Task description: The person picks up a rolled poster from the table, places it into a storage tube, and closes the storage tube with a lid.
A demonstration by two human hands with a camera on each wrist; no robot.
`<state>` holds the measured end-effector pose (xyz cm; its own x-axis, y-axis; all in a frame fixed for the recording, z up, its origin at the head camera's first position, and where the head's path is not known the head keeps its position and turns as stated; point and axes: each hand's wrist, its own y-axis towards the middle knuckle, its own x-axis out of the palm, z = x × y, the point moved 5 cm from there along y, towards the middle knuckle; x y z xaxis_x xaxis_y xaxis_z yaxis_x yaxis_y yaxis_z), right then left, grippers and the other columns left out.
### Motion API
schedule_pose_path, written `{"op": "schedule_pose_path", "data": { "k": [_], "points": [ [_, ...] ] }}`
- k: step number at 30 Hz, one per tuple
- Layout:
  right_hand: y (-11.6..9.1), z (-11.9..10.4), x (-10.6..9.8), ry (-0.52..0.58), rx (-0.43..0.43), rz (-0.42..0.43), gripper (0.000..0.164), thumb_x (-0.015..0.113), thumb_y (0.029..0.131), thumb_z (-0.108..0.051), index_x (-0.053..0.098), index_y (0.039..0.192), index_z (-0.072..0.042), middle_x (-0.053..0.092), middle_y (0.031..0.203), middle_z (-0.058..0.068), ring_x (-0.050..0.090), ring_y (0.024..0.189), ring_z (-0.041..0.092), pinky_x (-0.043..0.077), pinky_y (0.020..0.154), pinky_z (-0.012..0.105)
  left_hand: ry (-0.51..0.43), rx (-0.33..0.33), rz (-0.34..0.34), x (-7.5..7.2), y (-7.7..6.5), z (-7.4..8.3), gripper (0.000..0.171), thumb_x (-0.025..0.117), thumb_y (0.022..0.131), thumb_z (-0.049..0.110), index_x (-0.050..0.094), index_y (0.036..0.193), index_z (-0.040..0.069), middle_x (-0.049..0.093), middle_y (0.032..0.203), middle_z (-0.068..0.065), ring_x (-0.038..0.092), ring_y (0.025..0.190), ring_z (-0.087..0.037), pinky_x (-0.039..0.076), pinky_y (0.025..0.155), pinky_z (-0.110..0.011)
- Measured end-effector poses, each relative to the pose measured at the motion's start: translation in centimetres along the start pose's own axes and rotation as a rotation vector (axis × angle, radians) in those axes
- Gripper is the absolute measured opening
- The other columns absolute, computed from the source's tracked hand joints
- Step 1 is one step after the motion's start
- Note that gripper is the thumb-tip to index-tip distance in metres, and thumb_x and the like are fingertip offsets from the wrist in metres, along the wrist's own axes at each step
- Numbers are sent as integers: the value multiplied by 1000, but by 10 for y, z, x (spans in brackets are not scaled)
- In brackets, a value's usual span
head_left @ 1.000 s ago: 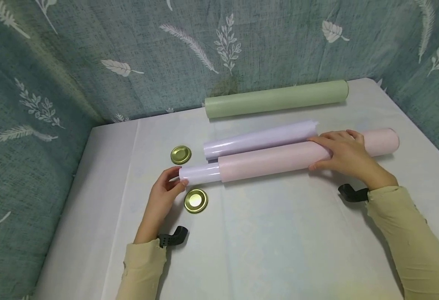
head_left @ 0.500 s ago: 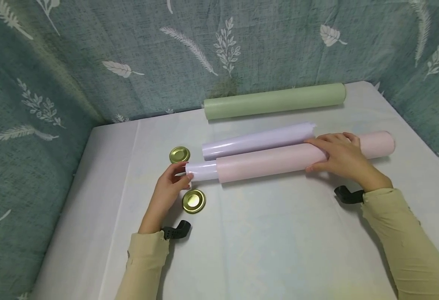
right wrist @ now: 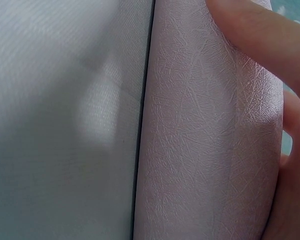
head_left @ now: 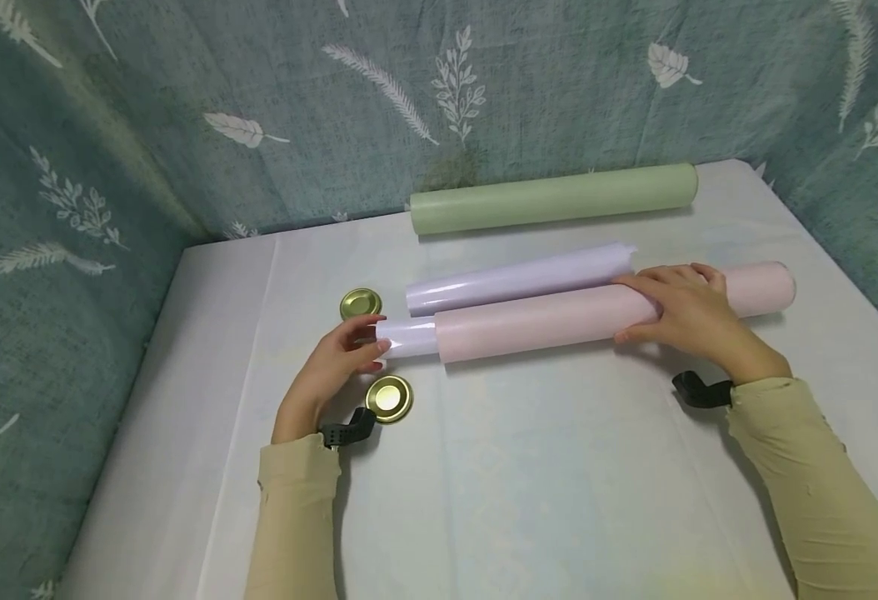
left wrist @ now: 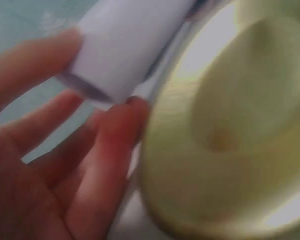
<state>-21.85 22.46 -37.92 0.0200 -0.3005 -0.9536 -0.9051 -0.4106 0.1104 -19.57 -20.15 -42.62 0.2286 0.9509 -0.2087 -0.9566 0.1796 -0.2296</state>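
My left hand (head_left: 337, 358) pinches the near end of a glossy pale lavender roll (head_left: 412, 338) between thumb and fingers. This roll sticks out of the left end of a longer pink tube (head_left: 529, 323); the rest of it is hidden inside. In the left wrist view the hollow end of the lavender roll (left wrist: 125, 45) lies between thumb and fingers. My right hand (head_left: 690, 315) grips the pink tube right of its middle, thumb on the near side, fingers over the top. In the right wrist view the textured pink tube (right wrist: 205, 130) runs under the thumb.
A second lavender roll (head_left: 517, 279) lies just behind the pink tube. Farther back, a green tube (head_left: 555, 200) rests by the fabric wall (head_left: 296, 92). Gold jar lids (head_left: 360, 303) lie either side of my left hand, the nearer lid (head_left: 389, 398) close to its wrist camera.
My left hand has moved right with the lavender roll's end, so less of the roll sticks out of the pink tube. The right hand keeps its grip in the same place.
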Motion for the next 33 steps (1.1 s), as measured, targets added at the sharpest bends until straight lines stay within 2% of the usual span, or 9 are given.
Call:
{"op": "schedule_pose_path", "data": {
  "k": [5,10,16,22,27,33],
  "points": [
    [0,1,-2,-2,7,-7,79,66,63,-63,46,129,-24,46,123,13,35,113,37,9,92,60,-61,6,-37,-2,2,0,55,68,79,23,45,127,8,47,119,-15,52,99,-25,50,78,-35],
    [0,2,-4,-5,13,-1,79,67,63,-62,47,129,-24,47,121,12,35,112,36,9,91,60,-80,22,-53,1,2,6,53,67,81,18,44,126,4,47,119,-15,53,98,-22,50,78,-34],
    [0,0,-2,5,8,0,78,68,62,-61,47,128,-24,48,119,11,36,111,36,10,91,60,-59,5,-46,7,-8,21,47,65,82,12,45,124,2,47,119,-15,53,96,-22,50,78,-36],
    [1,-1,-1,7,-1,6,78,69,63,-60,47,128,-23,48,119,12,36,111,36,10,91,60,-24,-8,-53,11,-8,25,47,63,83,12,44,124,2,46,121,-14,51,99,-25,49,78,-37],
    [2,-1,-2,3,12,-3,79,68,62,-61,47,128,-23,47,121,12,36,111,36,10,91,60,-22,-10,-59,9,-2,16,49,65,82,14,43,124,2,46,120,-15,51,100,-27,50,78,-37],
    [1,-1,0,2,25,-13,80,67,62,-63,47,128,-21,46,122,14,35,112,37,10,91,60,-8,-25,-69,10,2,7,50,69,79,20,46,121,7,51,114,-13,56,93,-24,49,78,-33]
  ]
}}
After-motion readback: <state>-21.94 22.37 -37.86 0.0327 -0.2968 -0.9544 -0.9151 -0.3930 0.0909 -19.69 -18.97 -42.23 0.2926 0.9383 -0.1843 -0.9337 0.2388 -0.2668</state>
